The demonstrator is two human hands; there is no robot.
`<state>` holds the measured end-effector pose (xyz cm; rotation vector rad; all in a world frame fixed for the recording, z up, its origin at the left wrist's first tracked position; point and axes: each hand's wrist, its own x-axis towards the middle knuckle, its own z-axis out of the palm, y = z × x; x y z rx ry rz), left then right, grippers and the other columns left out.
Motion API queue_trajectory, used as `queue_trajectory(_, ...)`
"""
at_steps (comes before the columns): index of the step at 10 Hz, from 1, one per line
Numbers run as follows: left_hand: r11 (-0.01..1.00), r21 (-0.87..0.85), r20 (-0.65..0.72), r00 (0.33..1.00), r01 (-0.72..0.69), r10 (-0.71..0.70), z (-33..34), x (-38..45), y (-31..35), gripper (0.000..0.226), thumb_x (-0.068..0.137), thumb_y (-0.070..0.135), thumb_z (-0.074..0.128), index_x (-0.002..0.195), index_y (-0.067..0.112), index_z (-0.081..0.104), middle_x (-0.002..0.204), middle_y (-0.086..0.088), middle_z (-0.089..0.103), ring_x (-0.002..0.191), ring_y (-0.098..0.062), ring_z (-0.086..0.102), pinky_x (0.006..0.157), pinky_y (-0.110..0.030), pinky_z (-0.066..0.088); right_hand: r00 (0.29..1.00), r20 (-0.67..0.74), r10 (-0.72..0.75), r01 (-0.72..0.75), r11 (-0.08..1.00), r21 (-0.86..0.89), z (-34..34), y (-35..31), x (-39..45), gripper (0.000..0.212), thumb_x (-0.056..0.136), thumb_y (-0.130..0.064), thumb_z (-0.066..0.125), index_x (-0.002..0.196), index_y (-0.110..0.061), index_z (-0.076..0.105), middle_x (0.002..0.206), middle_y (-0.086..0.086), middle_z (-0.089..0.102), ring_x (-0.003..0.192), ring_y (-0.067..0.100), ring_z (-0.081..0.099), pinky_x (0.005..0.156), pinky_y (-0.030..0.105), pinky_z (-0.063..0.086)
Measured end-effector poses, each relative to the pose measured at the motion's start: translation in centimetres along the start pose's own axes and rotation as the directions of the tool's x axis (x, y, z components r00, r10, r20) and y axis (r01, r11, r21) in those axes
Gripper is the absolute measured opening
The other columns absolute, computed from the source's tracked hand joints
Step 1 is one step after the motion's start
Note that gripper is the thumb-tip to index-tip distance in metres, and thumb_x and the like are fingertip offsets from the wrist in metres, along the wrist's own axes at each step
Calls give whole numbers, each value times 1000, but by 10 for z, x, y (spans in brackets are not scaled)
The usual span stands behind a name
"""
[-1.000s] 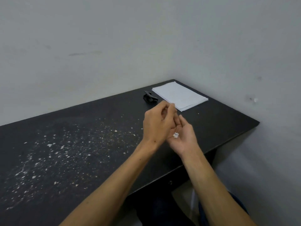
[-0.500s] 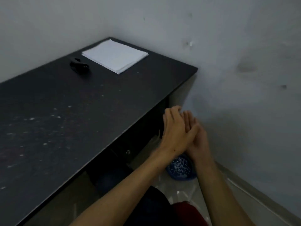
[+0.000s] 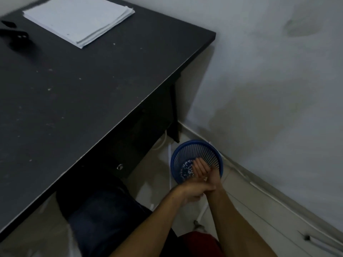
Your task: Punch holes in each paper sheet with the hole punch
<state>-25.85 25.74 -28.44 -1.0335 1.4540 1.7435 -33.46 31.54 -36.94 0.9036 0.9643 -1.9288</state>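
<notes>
Both hands over the blue basket (image 3: 196,145) on the floor by the wall; left hand (image 3: 193,190) lies across right hand (image 3: 201,168), touching it; right grip open, palm up, fingers relaxed, holding nothing visible; left grip: cannot tell; white paper bits in the basket bottom; paper stack (image 3: 78,17) at counter (image 3: 92,86) far corner; hole punch (image 3: 14,32) beside it, blurred.

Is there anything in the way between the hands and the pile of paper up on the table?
Nothing visible blocks it. Both hands, left and right, are low over the blue basket on the floor, beside the table. The paper stack lies at the far corner, the hole punch beside it, with bare tabletop between.
</notes>
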Motion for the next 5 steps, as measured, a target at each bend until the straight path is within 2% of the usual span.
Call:
queue_trajectory(1,996,-74,17,999,44,-43,-5,4,0,26,101,33,61,125,23,59,113,12,62,97,0,57,81,-16,46,994,-109,24,-23,1000,6,3,-1,15,69,111,-50,26,148,3,50,139,20,63,132,33,57,119,43,40)
queue_trajectory(2,994,-90,11,998,61,-60,-11,9,-3,46,99,46,60,141,26,54,133,12,59,113,-3,56,89,-20,43,990,-116,85,-83,996,19,5,-1,26,81,105,-64,27,160,-5,34,158,19,44,145,39,41,123,53,30)
queue_trajectory(3,990,-111,2,996,85,-86,-17,12,-4,59,95,53,63,146,27,51,147,6,55,134,-13,50,103,-29,42,991,-97,90,-87,996,34,11,-3,26,85,102,-70,28,162,-10,29,160,20,40,145,38,40,119,53,32)
queue_trajectory(4,985,-149,13,996,84,-83,-20,14,-2,58,98,47,61,149,21,49,149,2,53,138,-17,48,110,-31,40,993,-84,89,-86,996,38,16,-5,27,85,101,-71,29,162,-12,30,160,19,40,143,38,42,112,51,38)
queue_trajectory(5,980,-188,-25,997,67,-73,-20,16,-2,55,101,41,60,149,17,48,148,-1,54,136,-18,50,110,-31,40,991,-80,104,-105,994,1,20,-7,18,84,102,-71,29,159,-9,35,156,21,44,128,37,51,102,49,41)
